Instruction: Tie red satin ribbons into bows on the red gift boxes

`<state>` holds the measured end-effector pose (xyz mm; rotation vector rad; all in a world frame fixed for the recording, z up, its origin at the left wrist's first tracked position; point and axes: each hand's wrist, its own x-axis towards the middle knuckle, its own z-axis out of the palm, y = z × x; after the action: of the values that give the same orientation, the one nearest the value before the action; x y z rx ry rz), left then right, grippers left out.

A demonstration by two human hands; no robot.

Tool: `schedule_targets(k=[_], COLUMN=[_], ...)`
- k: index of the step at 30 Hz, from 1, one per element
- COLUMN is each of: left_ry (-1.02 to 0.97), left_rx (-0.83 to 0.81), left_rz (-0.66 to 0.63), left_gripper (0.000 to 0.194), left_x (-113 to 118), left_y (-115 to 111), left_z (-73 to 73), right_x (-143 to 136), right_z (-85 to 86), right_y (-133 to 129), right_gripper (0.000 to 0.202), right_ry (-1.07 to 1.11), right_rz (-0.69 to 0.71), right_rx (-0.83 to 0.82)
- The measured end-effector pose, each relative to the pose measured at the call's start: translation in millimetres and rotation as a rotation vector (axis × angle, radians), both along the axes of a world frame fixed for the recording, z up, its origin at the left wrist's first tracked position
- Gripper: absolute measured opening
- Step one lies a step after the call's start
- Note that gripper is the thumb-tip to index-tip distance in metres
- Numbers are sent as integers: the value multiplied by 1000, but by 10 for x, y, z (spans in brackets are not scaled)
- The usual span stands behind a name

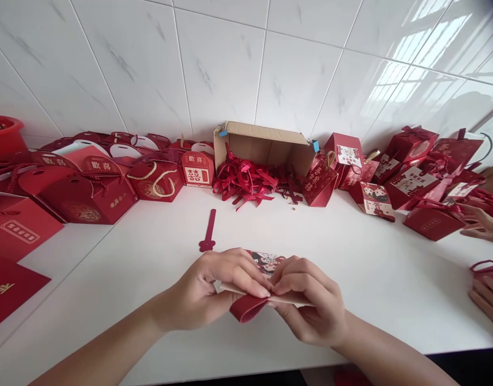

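Both of my hands hold a small printed card box (266, 261) near the table's front edge. My left hand (218, 287) grips its left side, fingers on top and thumb below. On the right side, my right hand (311, 297) pinches it in the same way. A looped dark red strap (248, 308) sticks out toward me between the hands, beside my left fingertips. Its far end is hidden by the box and fingers. Beyond my left hand, a flat dark red strap (207, 230) with a flower-shaped end lies on the white table (162, 236).
An open cardboard box (266, 134) spills red ribbons (246, 179) by the tiled wall. Red gift boxes (97, 198) line the back left, others (417, 187) the right. Another person's hands (485, 225) are at the right edge. A red basin (5, 142) stands far left.
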<state>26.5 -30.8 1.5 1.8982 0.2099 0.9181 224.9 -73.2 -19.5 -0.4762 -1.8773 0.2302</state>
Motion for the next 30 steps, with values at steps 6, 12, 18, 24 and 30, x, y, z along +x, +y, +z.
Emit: schedule_targets(k=[6, 12, 18, 24, 30], left_ry=[-2, -2, 25, 41, -105], left_rx=[7, 8, -36, -176, -505], left_rz=[-2, 1, 29, 23, -23], left_gripper=[37, 37, 32, 19, 40], left_x=[-5, -12, -13, -13, 32], left_y=[10, 9, -17, -59, -95], left_z=[-32, -38, -10, -1, -43], right_x=[-4, -6, -20, -34, -30], right_z=[38, 63, 2, 13, 34], right_y=[-1, 18, 8, -4, -3], right_gripper=[42, 31, 19, 18, 21], right_ry=[-76, -72, -2, 4, -20], right_rz=[-11, -3, 19, 1, -28], right_rx=[27, 26, 28, -6, 11])
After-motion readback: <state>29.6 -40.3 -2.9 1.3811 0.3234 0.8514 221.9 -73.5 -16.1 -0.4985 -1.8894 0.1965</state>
